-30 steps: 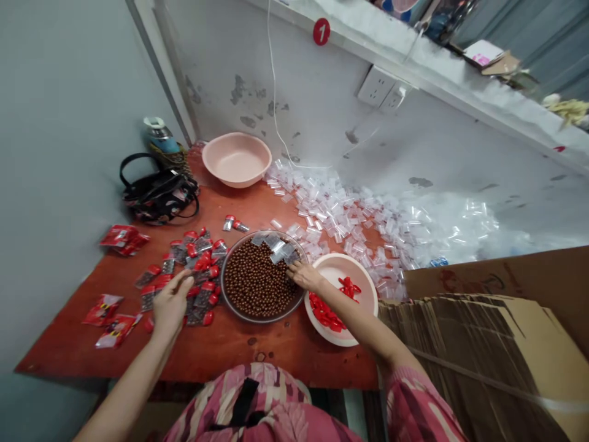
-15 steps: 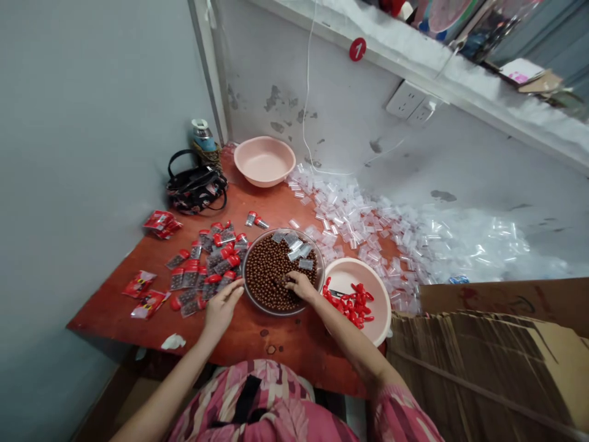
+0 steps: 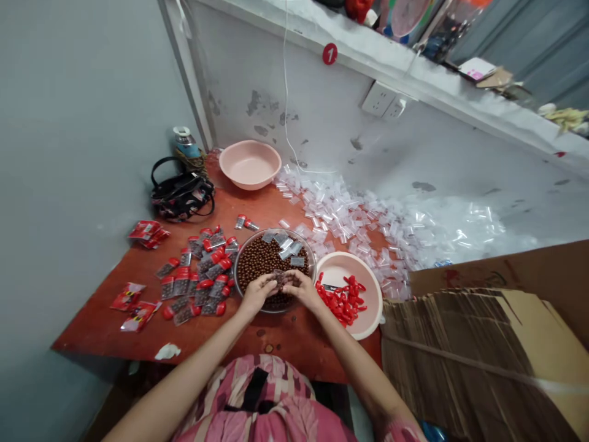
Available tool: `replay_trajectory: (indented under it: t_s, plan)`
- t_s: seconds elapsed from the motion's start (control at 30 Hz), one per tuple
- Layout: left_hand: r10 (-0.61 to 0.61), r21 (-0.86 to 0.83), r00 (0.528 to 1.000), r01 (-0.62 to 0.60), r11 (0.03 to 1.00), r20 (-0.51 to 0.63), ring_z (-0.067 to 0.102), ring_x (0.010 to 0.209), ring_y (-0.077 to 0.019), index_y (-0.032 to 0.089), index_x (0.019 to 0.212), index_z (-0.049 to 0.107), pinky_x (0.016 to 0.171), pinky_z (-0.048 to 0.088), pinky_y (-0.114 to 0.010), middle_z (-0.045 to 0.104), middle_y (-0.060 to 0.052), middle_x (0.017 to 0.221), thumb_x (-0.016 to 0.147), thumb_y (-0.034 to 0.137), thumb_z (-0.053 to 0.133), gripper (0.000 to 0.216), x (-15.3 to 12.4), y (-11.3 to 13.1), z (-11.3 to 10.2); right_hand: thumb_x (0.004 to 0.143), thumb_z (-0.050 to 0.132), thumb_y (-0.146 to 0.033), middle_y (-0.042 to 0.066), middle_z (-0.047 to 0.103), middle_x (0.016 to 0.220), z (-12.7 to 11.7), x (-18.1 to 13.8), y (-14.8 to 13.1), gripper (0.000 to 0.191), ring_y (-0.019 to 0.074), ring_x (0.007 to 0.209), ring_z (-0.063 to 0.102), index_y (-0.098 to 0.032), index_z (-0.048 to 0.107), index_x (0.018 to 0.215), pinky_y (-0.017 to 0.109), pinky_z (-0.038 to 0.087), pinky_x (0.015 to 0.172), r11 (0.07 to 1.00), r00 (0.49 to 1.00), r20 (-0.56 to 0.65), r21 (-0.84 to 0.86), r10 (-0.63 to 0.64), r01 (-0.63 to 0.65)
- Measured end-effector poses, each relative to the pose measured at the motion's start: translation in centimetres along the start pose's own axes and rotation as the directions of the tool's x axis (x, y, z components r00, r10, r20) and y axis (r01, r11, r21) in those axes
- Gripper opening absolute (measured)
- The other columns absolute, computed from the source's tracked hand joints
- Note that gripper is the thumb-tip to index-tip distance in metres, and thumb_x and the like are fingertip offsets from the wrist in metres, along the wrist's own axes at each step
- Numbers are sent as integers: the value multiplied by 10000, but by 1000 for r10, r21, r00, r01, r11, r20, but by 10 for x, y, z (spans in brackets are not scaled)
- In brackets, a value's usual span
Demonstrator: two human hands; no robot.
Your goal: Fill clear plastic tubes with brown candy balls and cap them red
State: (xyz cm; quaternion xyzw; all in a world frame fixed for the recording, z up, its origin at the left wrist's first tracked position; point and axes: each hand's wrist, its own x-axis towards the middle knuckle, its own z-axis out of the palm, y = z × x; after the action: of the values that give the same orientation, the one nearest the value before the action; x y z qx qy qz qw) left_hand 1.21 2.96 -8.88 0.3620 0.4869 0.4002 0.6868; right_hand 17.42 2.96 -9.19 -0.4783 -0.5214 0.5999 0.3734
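A round bowl of small brown beads (image 3: pixel 267 258) sits on the red table, with a few small clear bags lying on its far side. My left hand (image 3: pixel 256 294) and my right hand (image 3: pixel 301 286) meet over the bowl's near edge. Their fingers are pinched together on a small clear bag with beads (image 3: pixel 279 279) between them. To the right stands a pink bowl (image 3: pixel 368 319) holding red caps (image 3: pixel 343 302). Several filled bags with red tops (image 3: pixel 202 276) lie to the left of the bead bowl.
A heap of empty clear bags (image 3: pixel 368 221) spreads along the wall at the right. An empty pink basin (image 3: pixel 250 164), a black handbag (image 3: pixel 181 195) and a bottle (image 3: pixel 184 142) stand at the back left. Red packets (image 3: pixel 135 304) lie at the left edge. Flattened cardboard (image 3: pixel 483 356) fills the right.
My left hand moved from the filled bags at the left to the bowl's near edge. My right hand drew back from the clear bags, and both now pinch a small bag.
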Motion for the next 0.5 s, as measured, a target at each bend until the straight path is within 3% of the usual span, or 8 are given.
replay_trajectory:
  t_s: [0.07,0.13,0.23,0.27,0.33,0.4,0.43,0.5]
  plan:
    - [-62,-118,998,63,991,8,612,806,-201,130,964,575,776,478,-377,649,-77,886,629,329,635,395,0,1,1,660,624,-322,20,584,915,-13,-8,-2,397,135,802,554,-216,489,1018,282,447,733,997,998,-66,-75,7,-12]
    - [-106,-220,994,107,970,17,615,795,-189,137,967,567,790,476,-367,648,-62,874,595,301,677,421,-2,3,0,716,558,-340,38,584,942,-34,-21,-1,332,154,852,547,-214,507,1018,303,428,779,955,988,-155,-293,-7,-39]
    - [-118,-254,993,115,960,3,610,815,-185,147,950,577,798,481,-347,642,-49,890,564,277,706,427,-7,7,-3,724,530,-325,105,489,1145,-74,-48,12,384,227,1067,440,-203,496,1086,381,328,901,707,922,-387,-646,22,-288]
    - [-124,-252,992,117,961,-10,606,827,-188,146,934,585,792,487,-339,639,-47,894,555,267,713,417,-10,8,-4,678,573,-335,132,383,1254,-87,-57,19,503,275,1153,347,-200,453,1147,432,283,923,587,864,-498,-678,76,-443]
    - [-142,-253,989,129,959,-31,599,847,-193,149,907,598,778,500,-326,635,-42,909,545,248,721,395,-15,8,-7,537,676,-378,168,108,1379,-108,-73,37,838,379,1235,129,-198,307,1267,535,220,909,364,688,-683,-593,245,-718]
    - [-173,-262,984,156,952,-40,599,849,-193,156,903,604,774,507,-322,635,-34,918,543,233,724,387,-22,5,-9,444,710,-440,181,-59,1387,-117,-81,56,1052,438,1230,18,-213,174,1321,582,217,863,263,573,-724,-509,384,-820]
    - [-193,-267,980,174,948,-45,601,844,-189,160,906,604,775,509,-319,636,-29,918,544,225,724,387,-25,3,-9,448,698,-468,176,-87,1385,-117,-82,64,1067,445,1227,9,-231,143,1327,585,228,847,271,577,-709,-509,406,-817]
    - [-234,-271,970,207,940,-68,606,831,-180,164,904,607,770,514,-310,636,-22,917,543,212,726,382,-30,-2,-10,516,654,-486,150,-84,1388,-111,-76,79,966,432,1230,34,-266,162,1318,569,257,832,335,645,-689,-553,330,-763]
